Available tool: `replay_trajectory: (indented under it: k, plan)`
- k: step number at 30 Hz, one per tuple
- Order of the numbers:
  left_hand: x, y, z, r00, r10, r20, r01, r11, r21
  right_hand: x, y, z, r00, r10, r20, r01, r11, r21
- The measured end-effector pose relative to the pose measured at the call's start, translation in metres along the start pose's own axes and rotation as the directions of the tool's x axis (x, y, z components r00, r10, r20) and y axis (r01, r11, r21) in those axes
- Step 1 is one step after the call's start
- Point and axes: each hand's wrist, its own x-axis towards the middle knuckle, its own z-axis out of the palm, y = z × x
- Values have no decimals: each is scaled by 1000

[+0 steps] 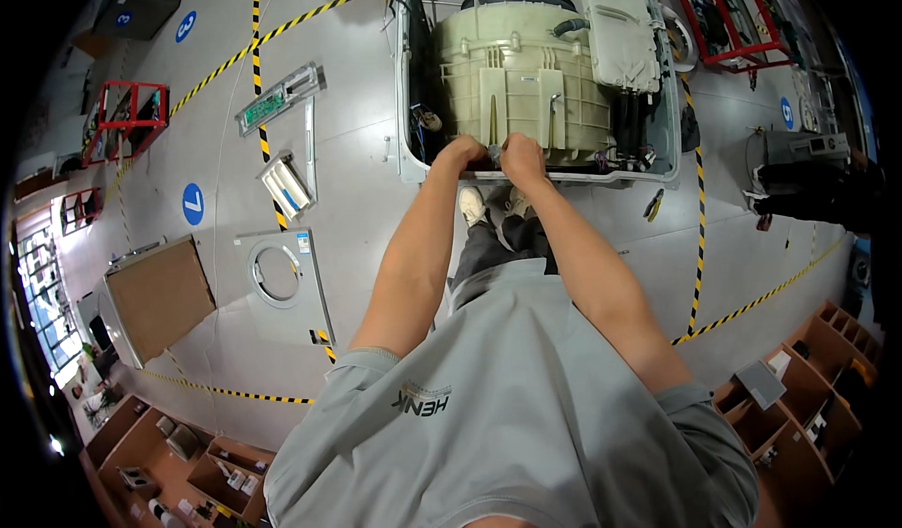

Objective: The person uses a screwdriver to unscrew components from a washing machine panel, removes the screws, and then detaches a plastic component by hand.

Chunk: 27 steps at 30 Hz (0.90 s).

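Observation:
In front of me lies an opened washing machine cabinet (678,143) with a large cream plastic tub (512,49) inside it. My left hand (460,154) is at the cabinet's near edge, fingers bent inward and closed near the tub's lower rim. Beside it, my right hand (523,160) is closed too, its fingertips pinched at a small greyish piece (494,155) between the hands. The fingers hide most of that piece, so its kind cannot be made out. A pale flat cover (615,30) and dark hoses (631,124) sit on the tub's right side.
Pliers (654,205) lie on the floor right of the cabinet. Leftward are a control panel with circuit board (268,107), a detergent drawer (286,186) and a front panel with round opening (315,288). Red racks (728,58) and another person (808,176) are at right.

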Motion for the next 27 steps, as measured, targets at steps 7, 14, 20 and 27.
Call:
replay_trajectory:
  k: [7, 14, 20, 27]
  plan:
    - [-7, 4, 3, 994, 62, -92, -45, 983, 179, 4, 4, 6, 1000, 6, 20, -6, 1000, 3]
    - [9, 0, 3, 998, 54, -24, -54, 998, 15, 14, 2, 15, 998, -60, -3, 60, 996, -59]
    - [-46, 14, -8, 979, 183, -94, -181, 983, 24, 26, -6, 19, 994, -107, 3, 107, 990, -90]
    - [-37, 8, -10, 977, 214, -11, -211, 952, -223, 32, -11, 10, 938, -347, 3, 337, 907, -252]
